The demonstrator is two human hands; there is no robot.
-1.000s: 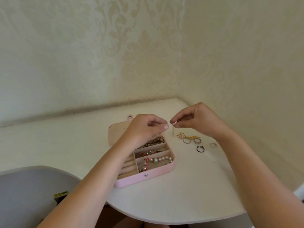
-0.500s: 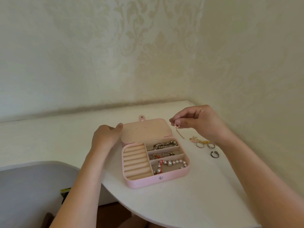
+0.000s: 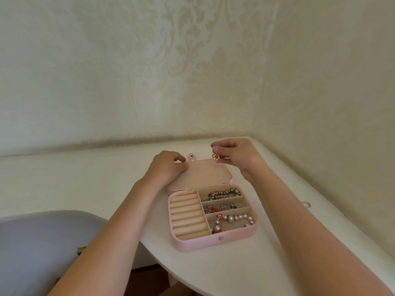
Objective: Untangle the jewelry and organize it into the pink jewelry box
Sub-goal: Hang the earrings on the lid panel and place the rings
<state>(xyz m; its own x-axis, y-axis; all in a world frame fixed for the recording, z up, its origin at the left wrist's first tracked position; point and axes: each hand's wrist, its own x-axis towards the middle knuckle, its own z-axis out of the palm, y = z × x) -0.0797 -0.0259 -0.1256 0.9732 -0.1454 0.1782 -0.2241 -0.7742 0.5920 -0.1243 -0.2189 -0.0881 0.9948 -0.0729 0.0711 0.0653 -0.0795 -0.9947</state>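
Our left fingers [image 3: 179, 158] gripped the box lid [image 3: 205, 174]; our right fingers [image 3: 218, 149] pinched a pink beaded loop [image 3: 215, 157].

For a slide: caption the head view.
Right hand pinches pink beaded piece near open pink jewelry box; left hand holds lid.

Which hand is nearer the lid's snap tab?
Left. The left hand holds the lid just left of the snap tab; the right hand pinches a beaded piece farther right.
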